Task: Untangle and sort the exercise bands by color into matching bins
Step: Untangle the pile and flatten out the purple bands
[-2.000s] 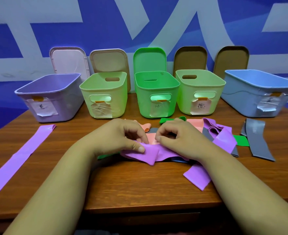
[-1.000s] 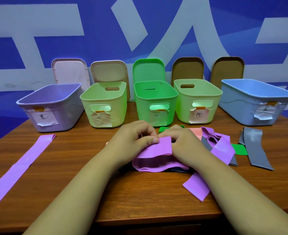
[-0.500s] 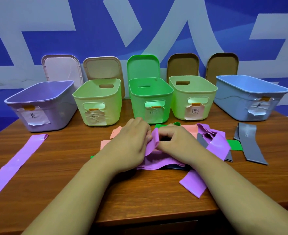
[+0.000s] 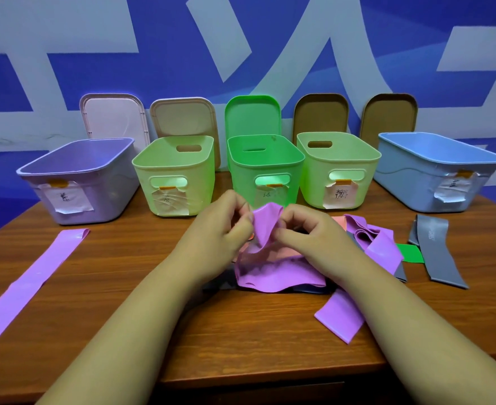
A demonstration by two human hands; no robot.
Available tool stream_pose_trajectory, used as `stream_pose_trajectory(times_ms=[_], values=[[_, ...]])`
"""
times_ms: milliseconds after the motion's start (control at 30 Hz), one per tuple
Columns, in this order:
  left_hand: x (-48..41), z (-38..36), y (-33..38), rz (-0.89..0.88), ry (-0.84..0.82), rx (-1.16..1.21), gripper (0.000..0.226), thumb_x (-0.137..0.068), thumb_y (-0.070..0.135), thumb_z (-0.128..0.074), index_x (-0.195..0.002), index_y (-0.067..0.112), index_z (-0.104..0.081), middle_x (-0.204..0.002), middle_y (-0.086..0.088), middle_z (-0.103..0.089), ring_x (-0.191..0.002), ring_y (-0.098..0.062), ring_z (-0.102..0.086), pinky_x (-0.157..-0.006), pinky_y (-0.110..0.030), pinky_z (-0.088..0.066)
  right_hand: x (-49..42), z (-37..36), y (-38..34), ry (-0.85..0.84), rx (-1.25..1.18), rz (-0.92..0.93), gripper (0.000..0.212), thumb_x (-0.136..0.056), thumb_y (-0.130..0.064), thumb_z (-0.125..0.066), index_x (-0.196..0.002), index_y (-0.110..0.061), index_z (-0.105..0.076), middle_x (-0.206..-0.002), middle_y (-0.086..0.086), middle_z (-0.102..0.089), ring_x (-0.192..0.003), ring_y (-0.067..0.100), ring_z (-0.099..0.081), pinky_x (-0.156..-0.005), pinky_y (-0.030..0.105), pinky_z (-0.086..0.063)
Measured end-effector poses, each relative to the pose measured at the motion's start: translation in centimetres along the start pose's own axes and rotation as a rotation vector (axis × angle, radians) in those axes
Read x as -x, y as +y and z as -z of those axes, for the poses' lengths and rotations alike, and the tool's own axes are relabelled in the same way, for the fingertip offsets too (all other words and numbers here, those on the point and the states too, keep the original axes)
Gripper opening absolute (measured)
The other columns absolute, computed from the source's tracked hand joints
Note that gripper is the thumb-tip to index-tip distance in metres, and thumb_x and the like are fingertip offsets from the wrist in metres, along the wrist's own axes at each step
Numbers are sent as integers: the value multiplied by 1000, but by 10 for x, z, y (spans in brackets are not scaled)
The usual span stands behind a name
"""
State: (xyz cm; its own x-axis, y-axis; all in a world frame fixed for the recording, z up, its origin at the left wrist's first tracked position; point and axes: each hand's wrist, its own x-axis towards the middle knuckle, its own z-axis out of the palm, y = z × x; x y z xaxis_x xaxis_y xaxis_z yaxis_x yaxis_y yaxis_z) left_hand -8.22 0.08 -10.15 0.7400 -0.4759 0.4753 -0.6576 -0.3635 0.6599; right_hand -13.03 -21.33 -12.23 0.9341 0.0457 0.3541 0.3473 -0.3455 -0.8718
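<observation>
A tangled pile of exercise bands lies at the table's middle. On top of it is a purple band (image 4: 270, 273), and both hands pinch its raised fold. My left hand (image 4: 220, 229) holds the fold's left side and my right hand (image 4: 308, 229) its right side. Pink, grey and green (image 4: 410, 252) bands show under and beside it. Behind stand five open bins: purple (image 4: 77, 182), light green (image 4: 173, 176), green (image 4: 264, 168), a second light green (image 4: 337, 168) and blue (image 4: 436, 171).
A long purple band (image 4: 33, 285) lies flat on the left of the wooden table (image 4: 241, 331). A grey band (image 4: 436, 252) lies apart on the right. Several lids lean against the blue wall behind the bins. The table's front edge is near my forearms.
Both hands have lifted the purple band's fold up off the pile, from lying flat to standing between my fingertips. The camera has drifted a little.
</observation>
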Motion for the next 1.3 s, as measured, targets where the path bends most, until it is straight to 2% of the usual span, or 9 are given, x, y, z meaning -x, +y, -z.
stream_pose_trajectory(times_ms=[133,300,500,567,667,767,867,1100,1300], values=[[1,5,5,140,22,256,15,-108,17,-52,-95,11,-54,-79,-4,-55,-67,-6,-49,-59,-18,-43,0,0,0,28,-159,-28,12,-90,2,-67,-82,-3,-59,-77,15,-65,-71,15,-61,-64,23,-46],[-3,8,5,183,-22,641,7,-107,18,-56,-101,16,-56,-84,-10,-46,-59,-8,-40,-51,-23,-31,0,2,0,17,-446,-30,12,-77,-16,-71,-77,-19,-60,-73,11,-43,-66,19,-39,-58,32,-31],[-11,17,3,149,-84,565,11,-95,25,-67,-99,16,-64,-81,-10,-47,-64,-14,-45,-57,-28,-36,1,5,-5,62,-594,-29,14,-75,-16,-76,-79,-19,-63,-65,5,-47,-60,18,-41,-53,30,-30],[-16,34,4,112,-204,392,17,-100,31,-67,-101,14,-66,-83,-5,-58,-70,-14,-53,-65,-29,-43,3,10,-8,52,-647,-55,13,-78,-14,-77,-82,-15,-64,-65,8,-53,-54,21,-50,-53,29,-46],[-30,64,13,150,-500,-173,59,-91,79,-55,-97,22,-71,-89,-1,-70,-78,-10,-60,-75,-35,-46,6,16,-12,-14,-523,-77,6,-85,-16,-69,-80,-14,-69,-66,3,-59,-55,11,-56,-51,23,-48],[-42,81,24,422,-644,-764,103,-64,109,-33,-91,18,-71,-95,-2,-72,-88,-20,-67,-80,-35,-51,7,15,-16,-125,-194,-54,11,-88,-24,-70,-79,-20,-76,-78,-6,-68,-75,5,-57,-67,17,-44],[-46,80,39,622,-642,-952,128,-61,110,-30,-139,14,-63,-145,-13,-61,-127,-33,-60,-108,-42,-46,7,10,-20,-220,-47,-103,11,-94,-26,-73,-90,-19,-81,-93,-11,-77,-88,3,-65,-82,18,-47],[-49,70,37,284,-489,-705,61,-97,75,-48,-108,20,-71,-101,0,-70,-91,-21,-63,-75,-35,-49,6,5,-28,-253,-109,-162,11,-96,-22,-78,-104,-20,-85,-109,-3,-81,-99,10,-69,-93,33,-51],[-26,67,10,184,-249,-39,34,-106,49,-58,-99,22,-78,-91,3,-78,-82,-9,-71,-88,-50,-62,-3,-4,-32,-32,-364,-140,12,-97,-15,-75,-107,-14,-82,-103,7,-78,-93,14,-66,-85,31,-52]])
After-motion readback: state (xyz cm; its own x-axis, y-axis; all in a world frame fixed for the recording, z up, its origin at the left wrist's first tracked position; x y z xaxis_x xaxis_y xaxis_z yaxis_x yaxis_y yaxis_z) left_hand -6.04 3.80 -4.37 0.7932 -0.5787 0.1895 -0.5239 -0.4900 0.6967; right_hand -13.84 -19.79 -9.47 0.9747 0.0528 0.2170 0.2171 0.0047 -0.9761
